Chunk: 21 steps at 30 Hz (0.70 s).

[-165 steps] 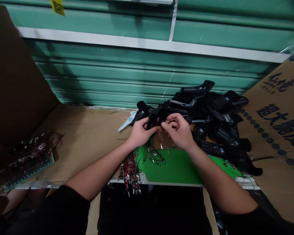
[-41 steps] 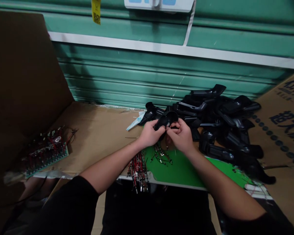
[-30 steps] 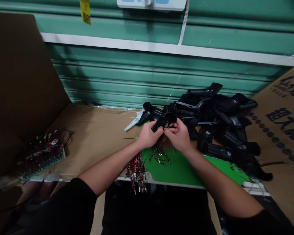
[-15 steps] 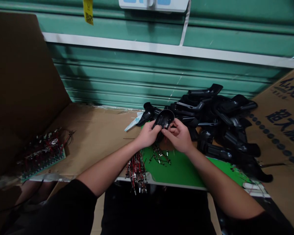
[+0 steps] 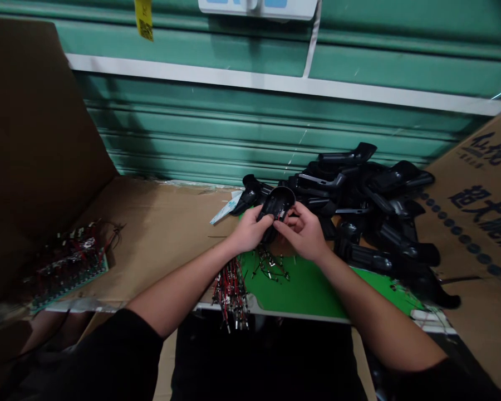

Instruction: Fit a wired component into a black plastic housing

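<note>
Both of my hands are together over the work surface, holding a black plastic housing [image 5: 278, 203] with a rounded shell. My left hand [image 5: 248, 231] grips its left side. The fingertips of my right hand [image 5: 303, 233] press at its lower edge, and they hide part of it. Just below my hands, small wired metal pieces [image 5: 270, 266] lie on a green mat [image 5: 304, 289]. A bundle of red-wired terminals [image 5: 230, 292] hangs over the front edge near my left wrist. A heap of similar black plastic parts [image 5: 363, 206] rises to the right of my right hand.
A circuit board with red wires [image 5: 69, 266] lies on brown cardboard [image 5: 158, 245] at the left. A printed carton [image 5: 476, 206] leans at the right, and a ribbed teal roller shutter [image 5: 234, 131] closes off the back. A paper slip [image 5: 226, 209] lies beside the heap.
The housing has turned in my hands, with its rounded shell now tipped up toward me. My hands have stayed close together, and the view has shifted slightly.
</note>
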Motion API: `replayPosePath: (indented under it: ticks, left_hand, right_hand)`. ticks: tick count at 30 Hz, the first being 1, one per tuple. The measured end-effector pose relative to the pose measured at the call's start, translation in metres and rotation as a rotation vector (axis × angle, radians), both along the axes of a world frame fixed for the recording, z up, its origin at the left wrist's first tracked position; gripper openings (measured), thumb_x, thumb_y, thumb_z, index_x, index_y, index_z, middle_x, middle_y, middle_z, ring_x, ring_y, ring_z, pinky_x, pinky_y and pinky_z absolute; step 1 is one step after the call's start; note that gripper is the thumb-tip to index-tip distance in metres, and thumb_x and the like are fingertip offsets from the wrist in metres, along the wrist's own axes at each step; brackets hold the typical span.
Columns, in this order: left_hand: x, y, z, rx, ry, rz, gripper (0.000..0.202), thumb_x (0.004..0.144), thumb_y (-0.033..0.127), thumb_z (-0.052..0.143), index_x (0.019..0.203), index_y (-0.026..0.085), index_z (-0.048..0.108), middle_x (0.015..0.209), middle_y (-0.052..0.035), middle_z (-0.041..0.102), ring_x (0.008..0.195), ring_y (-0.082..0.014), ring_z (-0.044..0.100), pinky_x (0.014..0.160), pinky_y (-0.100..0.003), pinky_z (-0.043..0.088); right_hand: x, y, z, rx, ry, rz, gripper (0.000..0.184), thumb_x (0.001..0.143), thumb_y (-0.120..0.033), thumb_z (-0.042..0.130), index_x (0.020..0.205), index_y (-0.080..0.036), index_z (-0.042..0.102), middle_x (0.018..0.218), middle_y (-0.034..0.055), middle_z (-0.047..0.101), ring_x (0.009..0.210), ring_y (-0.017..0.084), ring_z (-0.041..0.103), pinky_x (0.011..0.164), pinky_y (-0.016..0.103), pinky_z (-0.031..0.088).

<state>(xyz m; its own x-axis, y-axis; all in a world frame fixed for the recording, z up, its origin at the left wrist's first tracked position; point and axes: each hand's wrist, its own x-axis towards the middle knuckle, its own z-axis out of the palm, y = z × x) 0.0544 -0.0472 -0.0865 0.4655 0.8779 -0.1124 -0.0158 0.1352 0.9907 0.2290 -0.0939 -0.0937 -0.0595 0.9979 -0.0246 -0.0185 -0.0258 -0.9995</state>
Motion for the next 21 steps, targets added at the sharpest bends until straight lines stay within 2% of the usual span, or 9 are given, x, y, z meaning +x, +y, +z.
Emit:
replayPosePath:
  ticks: [16, 21]
  left_hand:
    - [-0.0009, 0.0016, 0.0068, 0.125, 0.149, 0.013, 0.019, 0.082, 0.032, 0.052, 0.074, 0.014, 0.054, 0.072, 0.0007, 0.049, 0.069, -0.0104, 0.038, 0.066, -0.024, 0.035]
    - [-0.0019, 0.0022, 0.0033, 0.026, 0.083, -0.002, 0.025, 0.08, 0.038, 0.055, 0.075, 0.014, 0.054, 0.07, 0.0004, 0.047, 0.068, -0.0109, 0.038, 0.063, -0.024, 0.033]
  right_hand:
    - [-0.0008, -0.0014, -0.0032, 0.023, -0.069, -0.011, 0.042, 0.086, -0.047, 0.083, 0.107, -0.022, 0.057, 0.082, -0.0025, 0.056, 0.06, 0.012, 0.063, 0.046, 0.022, 0.053]
    - [-0.0024, -0.0024, -0.0031, 0.034, -0.107, -0.013, 0.044, 0.086, -0.05, 0.082, 0.109, -0.021, 0.058, 0.083, -0.0005, 0.06, 0.064, 0.014, 0.065, 0.047, 0.023, 0.053]
